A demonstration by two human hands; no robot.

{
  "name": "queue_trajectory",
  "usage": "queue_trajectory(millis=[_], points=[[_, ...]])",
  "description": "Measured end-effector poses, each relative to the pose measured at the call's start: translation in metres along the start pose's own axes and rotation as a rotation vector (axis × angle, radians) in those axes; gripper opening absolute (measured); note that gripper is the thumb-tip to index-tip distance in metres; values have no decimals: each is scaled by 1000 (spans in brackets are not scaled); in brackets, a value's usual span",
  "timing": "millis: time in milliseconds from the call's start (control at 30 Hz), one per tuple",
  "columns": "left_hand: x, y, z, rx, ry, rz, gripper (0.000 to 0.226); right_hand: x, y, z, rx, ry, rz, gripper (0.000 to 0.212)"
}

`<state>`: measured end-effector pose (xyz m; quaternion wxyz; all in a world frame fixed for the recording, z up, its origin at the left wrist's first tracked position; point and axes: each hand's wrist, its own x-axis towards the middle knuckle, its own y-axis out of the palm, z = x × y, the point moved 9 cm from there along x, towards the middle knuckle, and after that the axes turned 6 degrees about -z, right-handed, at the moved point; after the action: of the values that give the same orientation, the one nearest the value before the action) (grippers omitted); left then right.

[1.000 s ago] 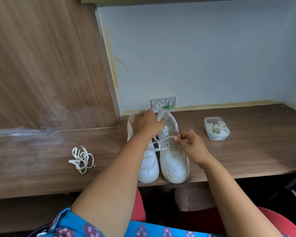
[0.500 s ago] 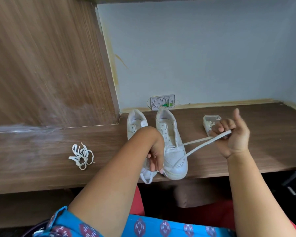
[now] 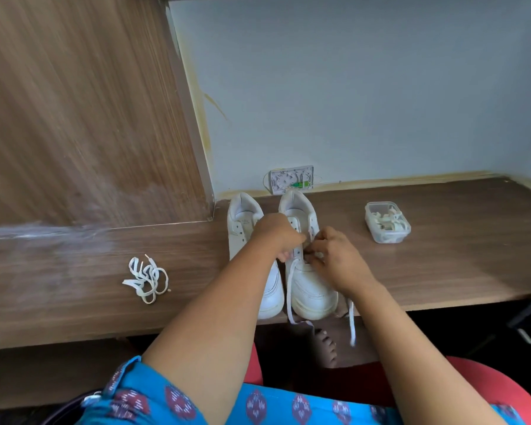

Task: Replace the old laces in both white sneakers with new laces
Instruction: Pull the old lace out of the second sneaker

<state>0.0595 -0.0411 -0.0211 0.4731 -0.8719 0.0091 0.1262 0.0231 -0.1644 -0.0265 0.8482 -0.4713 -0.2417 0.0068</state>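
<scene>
Head view: both hands (image 3: 307, 250) curl together over the right sneaker (image 3: 311, 289).

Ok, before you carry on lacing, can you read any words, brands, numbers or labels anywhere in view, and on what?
Nothing in view can be read.
Left sneaker: a faint mark on the insole, too small and blurred to read.
Wall plate behind the shoes: moulded lines and a green part, no legible text.
Plastic container: no label visible.
Right sneaker: no visible branding.
</scene>
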Motion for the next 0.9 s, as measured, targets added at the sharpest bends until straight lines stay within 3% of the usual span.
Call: queue_trajectory(millis=[133,233,300,367,433,467,567,600,700,767,900], points=[[-3,1,4,-206,-71,64,21,0,4,3,87,13,43,9],[-7,4,8,-269,-102,130,11,-5,18,-4,201,179,215,19],[-5,5,11,-269,-100,155,13,-11,19,-16,627,437,186,28],[-1,7,12,-231,-76,158,21,-24,18,-33,1282,832,15,30],[-1,8,12,-195,-62,167,30,-37,17,-51,1644,1099,-203,29],[-1,9,12,-190,-54,171,29,-36,11,-56,1575,1081,-250,30],[-1,8,11,-189,-51,174,20,-14,-28,-45,546,570,-173,31],[-2,7,11,-222,-58,177,18,-6,-31,-33,312,390,-145,31],[0,5,14,-350,-88,159,19,-1,-10,0,-66,131,1,14],[0,5,15,-384,-87,164,28,-4,4,1,-99,133,53,10],[0,7,18,-374,-73,189,40,1,-40,-31,511,409,-233,11]])
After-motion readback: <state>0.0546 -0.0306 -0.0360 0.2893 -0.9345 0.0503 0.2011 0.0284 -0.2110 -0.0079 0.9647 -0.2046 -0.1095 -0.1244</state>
